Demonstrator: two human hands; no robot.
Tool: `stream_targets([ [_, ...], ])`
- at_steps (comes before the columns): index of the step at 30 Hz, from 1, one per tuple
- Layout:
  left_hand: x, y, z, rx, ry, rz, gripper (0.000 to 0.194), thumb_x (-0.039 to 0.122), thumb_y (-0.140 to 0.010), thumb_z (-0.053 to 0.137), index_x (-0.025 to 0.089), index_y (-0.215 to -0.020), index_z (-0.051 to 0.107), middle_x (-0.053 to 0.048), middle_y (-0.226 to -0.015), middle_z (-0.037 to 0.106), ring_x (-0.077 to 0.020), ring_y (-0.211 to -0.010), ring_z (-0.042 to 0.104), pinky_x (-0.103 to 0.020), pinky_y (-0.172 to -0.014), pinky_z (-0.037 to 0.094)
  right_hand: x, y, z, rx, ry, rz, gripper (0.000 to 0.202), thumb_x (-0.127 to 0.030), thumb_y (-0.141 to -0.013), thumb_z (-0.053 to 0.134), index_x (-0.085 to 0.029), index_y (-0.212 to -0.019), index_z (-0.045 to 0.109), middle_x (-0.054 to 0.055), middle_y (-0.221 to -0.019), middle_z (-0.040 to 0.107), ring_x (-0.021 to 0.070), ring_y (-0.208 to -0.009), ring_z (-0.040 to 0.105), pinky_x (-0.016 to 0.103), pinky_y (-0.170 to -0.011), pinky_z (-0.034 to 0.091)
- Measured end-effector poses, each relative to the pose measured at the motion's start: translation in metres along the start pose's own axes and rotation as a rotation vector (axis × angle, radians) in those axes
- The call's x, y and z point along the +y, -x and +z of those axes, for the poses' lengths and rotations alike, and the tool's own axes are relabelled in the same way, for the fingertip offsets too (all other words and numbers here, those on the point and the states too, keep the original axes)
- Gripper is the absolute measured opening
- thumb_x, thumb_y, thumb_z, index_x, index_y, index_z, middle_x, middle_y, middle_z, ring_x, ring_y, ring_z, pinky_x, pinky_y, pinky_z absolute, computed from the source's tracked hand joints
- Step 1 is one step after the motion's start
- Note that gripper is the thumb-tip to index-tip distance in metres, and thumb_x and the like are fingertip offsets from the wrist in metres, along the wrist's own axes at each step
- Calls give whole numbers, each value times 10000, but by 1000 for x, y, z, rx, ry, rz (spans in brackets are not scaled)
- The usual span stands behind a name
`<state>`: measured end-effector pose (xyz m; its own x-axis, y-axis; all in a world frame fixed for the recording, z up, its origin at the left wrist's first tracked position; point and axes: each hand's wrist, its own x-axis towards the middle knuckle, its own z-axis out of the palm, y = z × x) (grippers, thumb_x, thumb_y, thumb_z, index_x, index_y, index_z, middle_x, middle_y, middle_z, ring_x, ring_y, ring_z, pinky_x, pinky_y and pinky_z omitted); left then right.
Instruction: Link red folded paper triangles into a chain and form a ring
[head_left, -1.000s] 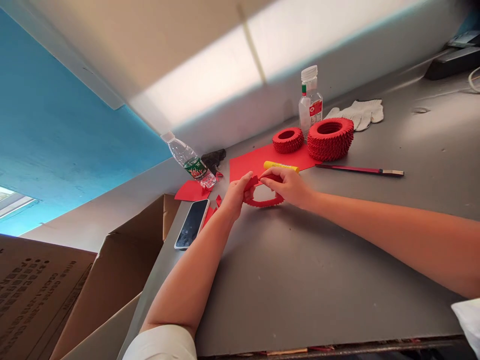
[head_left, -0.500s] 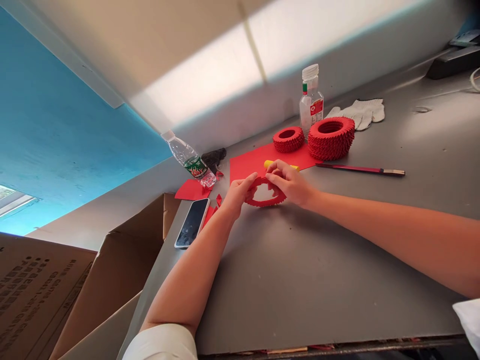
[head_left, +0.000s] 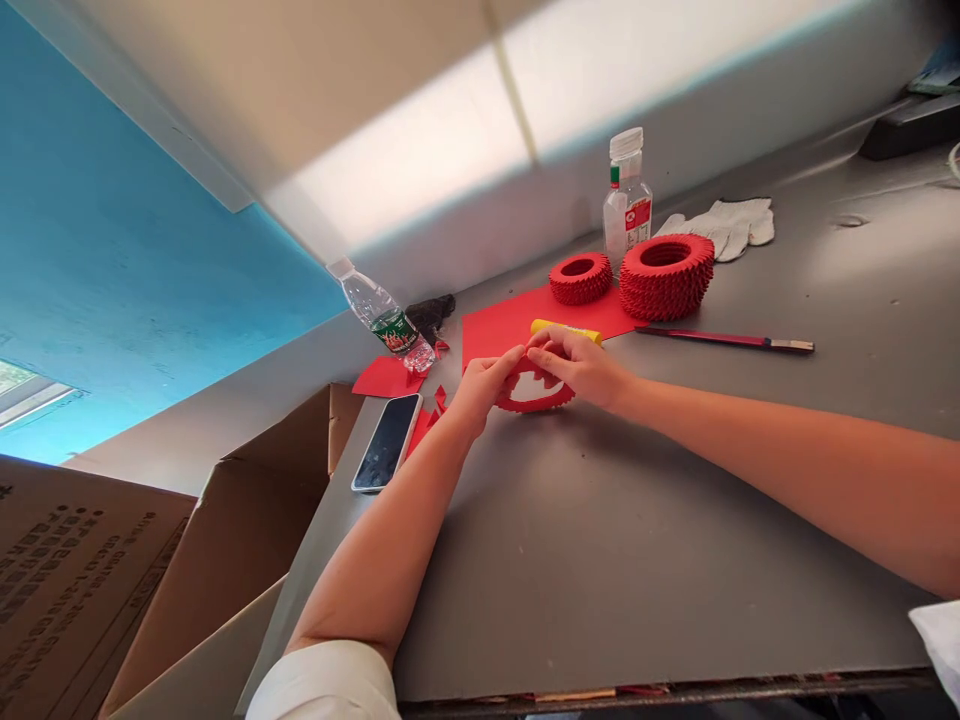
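A thin ring of folded red paper point(head_left: 538, 403) with a jagged outer edge is held between my hands above the grey table. My left hand point(head_left: 487, 388) pinches its far left side, and my right hand point(head_left: 576, 364) grips the far right side. Both thumbs and fingertips almost meet at the ring's far edge, covering that part. Just behind my right hand a yellow glue stick point(head_left: 564, 331) lies on a red paper sheet point(head_left: 495, 325). Two stacked red paper rings stand farther back, a small one point(head_left: 581, 290) and a larger, taller one point(head_left: 667, 295).
A clear bottle point(head_left: 628, 205) and a white glove point(head_left: 739, 225) are at the back. A knife-like tool point(head_left: 724, 340) lies at right. Leftward are a tilted water bottle point(head_left: 390, 325), red scraps point(head_left: 386, 377) and a phone point(head_left: 388, 443). Cardboard boxes point(head_left: 247, 520) stand beyond the table's left edge.
My fingertips have drawn closer together at the ring's far edge, and the ring looks a little more tilted. The whole view has shifted slightly.
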<state>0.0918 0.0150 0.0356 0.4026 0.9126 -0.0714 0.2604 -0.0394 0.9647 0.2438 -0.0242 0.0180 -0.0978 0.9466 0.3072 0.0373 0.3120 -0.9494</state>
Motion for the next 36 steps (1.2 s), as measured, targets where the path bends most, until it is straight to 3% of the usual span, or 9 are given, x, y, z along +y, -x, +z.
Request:
stream_targets([
  [6, -1, -3, -2, 50, 69, -62, 409, 500, -721, 546, 158, -530, 428, 43, -481, 315, -57, -409, 279, -215, -412, 238, 7, 1, 0, 39, -56, 40, 152, -312, -799, 515, -164, -766, 520, 3, -657, 561, 95, -577, 534, 240, -560, 450],
  [16, 0, 1, 3, -6, 105, -94, 386, 500, -720, 557, 146, -582, 492, 55, -492, 314, -36, -389, 237, -199, -407, 259, 4, -2, 4, 11, -8, 43, 120, -258, -797, 506, -171, -715, 514, -15, -589, 515, 85, -523, 489, 225, -505, 443],
  [20, 5, 0, 1, -28, 113, -118, 442, 567, -749, 478, 145, -624, 527, 34, -488, 383, -57, -381, 340, -205, -415, 322, 1, -4, -1, 17, -71, 112, 128, -281, -788, 526, -176, -715, 513, -15, -586, 509, 81, -506, 469, 216, -466, 447],
  [23, 10, 2, -2, 40, 9, 5, 410, 548, -756, 483, 154, -807, 583, -9, -595, 533, -93, -460, 486, -211, -465, 386, 2, -7, -5, 0, -169, 185, 171, -343, -781, 541, -184, -729, 508, -10, -602, 519, 88, -512, 469, 233, -465, 465],
  [27, 13, 8, 0, 32, -235, 285, 358, 360, -723, 610, 221, -1049, 560, -1, -779, 612, -86, -572, 551, -194, -567, 427, 4, -8, -6, 22, -282, 233, 206, -400, -813, 481, -196, -783, 489, -22, -577, 502, 78, -447, 416, 249, -441, 460],
  [36, 0, 11, 14, 39, -268, 342, 254, 230, -765, 522, 213, -1014, 568, 13, -782, 609, -53, -457, 504, -183, -484, 404, 4, -2, 2, 92, -252, 234, 179, -337, -827, 477, -207, -718, 423, -55, -508, 431, 74, -416, 373, 197, -374, 377],
])
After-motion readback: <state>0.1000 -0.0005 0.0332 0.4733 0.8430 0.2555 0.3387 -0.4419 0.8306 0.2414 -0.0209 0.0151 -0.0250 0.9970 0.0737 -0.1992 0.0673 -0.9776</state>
